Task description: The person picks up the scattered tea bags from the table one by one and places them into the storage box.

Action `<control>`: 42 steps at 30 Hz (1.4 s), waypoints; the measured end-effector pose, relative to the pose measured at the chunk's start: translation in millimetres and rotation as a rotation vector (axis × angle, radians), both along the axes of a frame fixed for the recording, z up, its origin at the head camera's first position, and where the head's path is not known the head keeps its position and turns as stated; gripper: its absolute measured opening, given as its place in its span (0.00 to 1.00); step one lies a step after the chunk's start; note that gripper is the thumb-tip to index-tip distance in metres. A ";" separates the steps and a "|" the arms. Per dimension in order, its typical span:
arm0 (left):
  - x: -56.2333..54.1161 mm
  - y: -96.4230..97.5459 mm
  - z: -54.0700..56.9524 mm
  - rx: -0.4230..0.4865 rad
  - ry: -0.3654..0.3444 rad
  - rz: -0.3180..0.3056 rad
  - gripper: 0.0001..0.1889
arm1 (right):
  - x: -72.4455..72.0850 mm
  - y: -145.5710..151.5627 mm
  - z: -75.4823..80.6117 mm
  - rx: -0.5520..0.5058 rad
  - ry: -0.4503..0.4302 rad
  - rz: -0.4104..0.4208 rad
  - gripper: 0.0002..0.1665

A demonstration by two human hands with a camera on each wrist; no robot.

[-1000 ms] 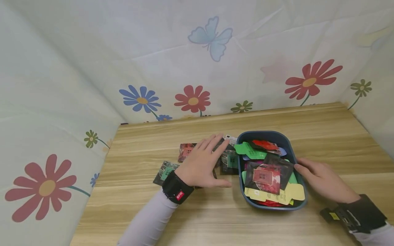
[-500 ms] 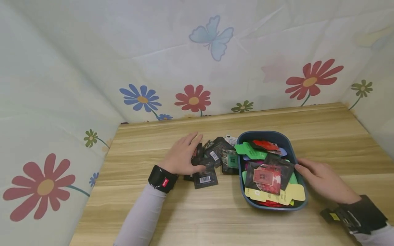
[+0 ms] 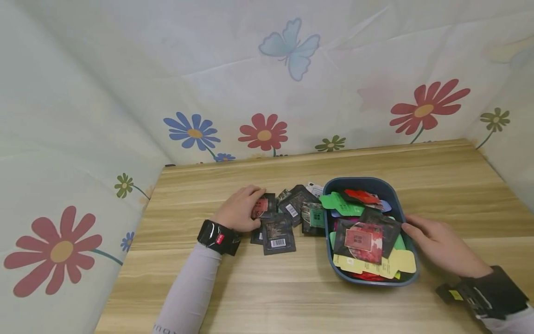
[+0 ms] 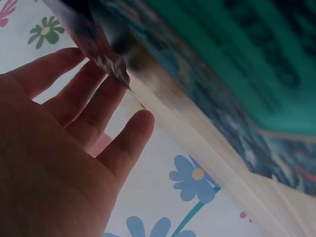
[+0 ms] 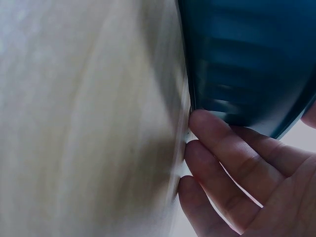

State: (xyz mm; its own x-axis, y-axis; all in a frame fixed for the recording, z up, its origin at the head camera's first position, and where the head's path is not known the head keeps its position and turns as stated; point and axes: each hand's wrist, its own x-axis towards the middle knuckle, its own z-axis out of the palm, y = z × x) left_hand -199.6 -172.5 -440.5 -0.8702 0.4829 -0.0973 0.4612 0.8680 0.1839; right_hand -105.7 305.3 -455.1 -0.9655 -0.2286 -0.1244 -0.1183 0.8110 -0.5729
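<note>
Several flat foil sachets lie in a loose group left of a dark blue plastic bin (image 3: 329, 260). My left hand (image 3: 237, 209) is at the group's left side, its fingertips at a black sachet with a red label (image 3: 263, 207). In the left wrist view the fingers (image 4: 94, 103) reach out fairly straight to a sachet's edge. Closer to me lies a black sachet with a barcode (image 3: 278, 235). My right hand (image 3: 443, 246) rests against the bin's right side, thumb near the rim. In the right wrist view its extended fingers (image 5: 222, 148) touch the outer wall low down.
Inside the bin are sachets, one red and black (image 3: 358, 241), with green (image 3: 340, 204) and yellow card pieces (image 3: 377, 266). A sachet with a green label (image 3: 314, 217) lies right against the bin. A flower-printed cloth wall (image 3: 233, 83) stands behind the wooden table (image 3: 292, 297).
My left hand has moved left off the top of the sachets to their left edge, uncovering several. The sachets at far left are now closer to the others. My right hand stays at the bin.
</note>
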 end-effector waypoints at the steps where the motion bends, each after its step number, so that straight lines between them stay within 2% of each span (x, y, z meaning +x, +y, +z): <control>1: -0.7 -0.3 -1.1 0.004 0.004 -0.002 0.46 | 0.2 0.3 0.2 0.001 -0.003 -0.001 0.36; 8: -3.5 -2.8 -4.0 0.006 0.020 0.011 0.45 | 1.0 0.2 1.3 -0.002 -0.002 0.003 0.36; 13: -5.0 -5.3 -4.1 0.022 0.085 0.045 0.45 | 0.9 -1.0 1.5 -0.005 0.015 -0.002 0.36; 17: -3.4 -2.5 1.6 0.050 0.156 0.040 0.45 | 1.1 -1.6 1.2 -0.006 0.016 0.002 0.35; 21: 3.2 11.8 14.9 0.108 0.225 -0.037 0.44 | 1.1 -1.2 0.6 -0.010 0.023 0.004 0.35; 27: 21.1 50.7 36.2 0.223 0.312 -0.205 0.41 | -0.3 0.0 -0.4 -0.018 0.031 0.010 0.35; 33: 42.5 88.3 53.9 0.317 0.321 -0.325 0.40 | -0.7 -0.8 0.7 -0.017 0.044 0.016 0.33; 37: 53.7 110.7 56.3 0.372 0.324 -0.407 0.38 | -0.5 -1.0 0.7 -0.012 0.043 0.018 0.33; 42: 68.9 136.4 51.0 0.414 0.333 -0.511 0.36 | 0.2 -0.5 0.7 -0.011 0.036 0.013 0.33</control>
State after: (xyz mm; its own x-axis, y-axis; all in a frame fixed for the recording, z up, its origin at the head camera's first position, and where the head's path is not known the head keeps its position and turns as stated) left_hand -130.7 -36.0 -389.6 -0.4783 0.7763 0.4107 0.8782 0.4197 0.2295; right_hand -105.4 304.8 -454.4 -0.9663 -0.2422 -0.0871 -0.1492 0.8028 -0.5773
